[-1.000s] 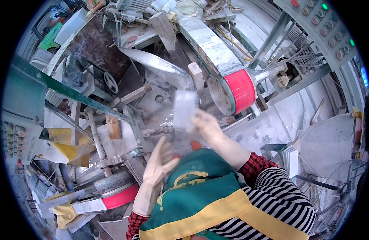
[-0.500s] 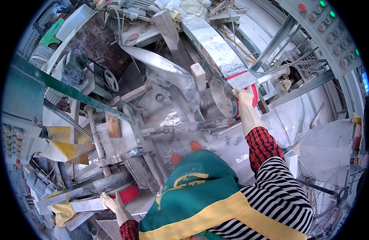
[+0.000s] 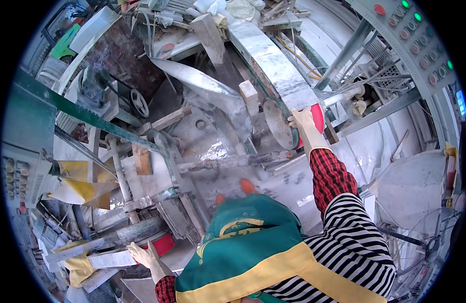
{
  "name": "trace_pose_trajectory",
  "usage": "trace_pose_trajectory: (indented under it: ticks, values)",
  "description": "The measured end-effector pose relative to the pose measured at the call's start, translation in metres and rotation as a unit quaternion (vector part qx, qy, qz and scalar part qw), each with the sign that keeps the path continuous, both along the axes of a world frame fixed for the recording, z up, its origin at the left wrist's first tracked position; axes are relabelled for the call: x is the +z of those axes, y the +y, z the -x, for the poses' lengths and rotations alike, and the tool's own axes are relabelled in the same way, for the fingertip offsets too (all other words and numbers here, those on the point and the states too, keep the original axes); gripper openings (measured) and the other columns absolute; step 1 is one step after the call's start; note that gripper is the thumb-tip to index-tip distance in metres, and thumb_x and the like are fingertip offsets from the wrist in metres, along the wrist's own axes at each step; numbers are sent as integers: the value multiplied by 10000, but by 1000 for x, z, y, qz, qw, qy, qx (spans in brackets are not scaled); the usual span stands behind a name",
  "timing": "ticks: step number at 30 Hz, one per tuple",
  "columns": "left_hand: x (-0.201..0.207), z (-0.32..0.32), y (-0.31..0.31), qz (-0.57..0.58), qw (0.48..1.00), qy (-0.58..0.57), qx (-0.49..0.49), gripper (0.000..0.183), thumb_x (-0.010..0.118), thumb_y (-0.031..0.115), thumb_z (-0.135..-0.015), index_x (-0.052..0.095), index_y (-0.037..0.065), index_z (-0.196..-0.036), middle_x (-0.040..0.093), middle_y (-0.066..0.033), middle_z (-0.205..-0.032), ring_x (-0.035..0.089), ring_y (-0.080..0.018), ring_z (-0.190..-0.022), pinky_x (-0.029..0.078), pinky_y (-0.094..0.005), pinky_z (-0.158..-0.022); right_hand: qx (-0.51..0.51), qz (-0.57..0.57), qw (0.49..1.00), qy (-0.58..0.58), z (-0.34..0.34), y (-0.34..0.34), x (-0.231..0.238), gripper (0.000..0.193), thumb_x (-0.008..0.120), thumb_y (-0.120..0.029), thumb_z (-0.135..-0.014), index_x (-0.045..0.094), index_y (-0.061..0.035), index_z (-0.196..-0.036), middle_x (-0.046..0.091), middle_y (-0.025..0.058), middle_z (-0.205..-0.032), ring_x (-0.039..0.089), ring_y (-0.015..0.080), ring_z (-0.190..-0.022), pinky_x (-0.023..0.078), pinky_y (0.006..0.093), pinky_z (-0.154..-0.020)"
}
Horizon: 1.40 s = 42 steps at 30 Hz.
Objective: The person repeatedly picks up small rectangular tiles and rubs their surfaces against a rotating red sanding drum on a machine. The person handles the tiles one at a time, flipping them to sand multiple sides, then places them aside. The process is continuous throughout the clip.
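My right hand (image 3: 305, 127), in a pale glove, rests on the near end of a long white-and-grey stone strip (image 3: 273, 60). Its fingers lie spread over the end, beside the red belt end (image 3: 318, 119) of a conveyor. At the lower left, my gloved left hand (image 3: 147, 256) has thumb and fingers apart. Those fingertips touch the end of a narrow white strip (image 3: 112, 259), next to another red belt end (image 3: 162, 245). The undersides of both strips and the parts beneath my palms are hidden.
A dusty wooden bar (image 3: 238, 160) crosses between the two machines. A green frame beam (image 3: 91, 117) spans the left. Button panels stand at upper right (image 3: 420, 45) and left (image 3: 18, 174). A handwheel (image 3: 139, 103) sits upper left. A fan (image 3: 431, 244) is at lower right.
The right-hand strip's end has come nearer, covering the red band that crossed behind it. My right hand has shifted slightly down with its fingers more spread. My left hand has barely moved.
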<state>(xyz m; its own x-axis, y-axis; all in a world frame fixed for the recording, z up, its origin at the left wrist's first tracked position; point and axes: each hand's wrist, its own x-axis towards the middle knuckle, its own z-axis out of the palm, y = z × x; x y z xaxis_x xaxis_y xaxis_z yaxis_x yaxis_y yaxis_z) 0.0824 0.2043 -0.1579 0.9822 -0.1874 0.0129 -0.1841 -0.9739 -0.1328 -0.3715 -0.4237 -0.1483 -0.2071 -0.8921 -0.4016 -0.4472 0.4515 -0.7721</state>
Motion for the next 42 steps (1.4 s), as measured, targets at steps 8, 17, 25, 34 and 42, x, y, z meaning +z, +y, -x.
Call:
trace_pose_trajectory:
  ticks: [8,17,25,34,42]
  values:
    - [42,-3,-13,176,979,-78,65,759,694,451,-908,416,75,-1506,432,-199,-1537,389,-350,-1436,318,-422,-1190,-53,100,981,-160,39,-8,-27,510,629,-177,-959,434,34,-1380,714,158,-762,643,215,-513,520,327,-471]
    - [52,-32,27,321,919,-58,220,973,711,613,-834,338,65,-1546,357,-239,-1565,428,-394,-1383,391,-511,-1131,-213,150,834,-487,32,25,-41,575,524,-162,-1030,263,-98,-1538,580,265,-1272,660,404,-1066,570,495,-895]
    - [21,-51,35,439,883,-59,156,845,737,465,-880,380,41,-1518,381,-242,-1538,484,-415,-1312,437,-517,-1076,-132,98,883,-440,24,18,-6,473,470,-112,-1031,397,-29,-1490,570,201,-1349,613,313,-1141,515,435,-1020]
    - [-28,-65,75,181,965,-111,155,747,659,481,-904,414,58,-1469,419,-262,-1472,469,-448,-1307,411,-530,-1068,-52,-32,912,-405,-57,139,-99,400,546,-52,-982,511,-12,-1379,736,173,-1024,722,231,-795,599,304,-663]
    - [-50,-13,56,333,938,-90,33,771,771,257,-810,429,16,-1457,453,-228,-1469,461,-379,-1348,364,-461,-1152,272,-181,870,-368,-114,203,-110,396,635,-126,-983,589,-65,-1371,732,116,-982,680,159,-759,560,272,-662]
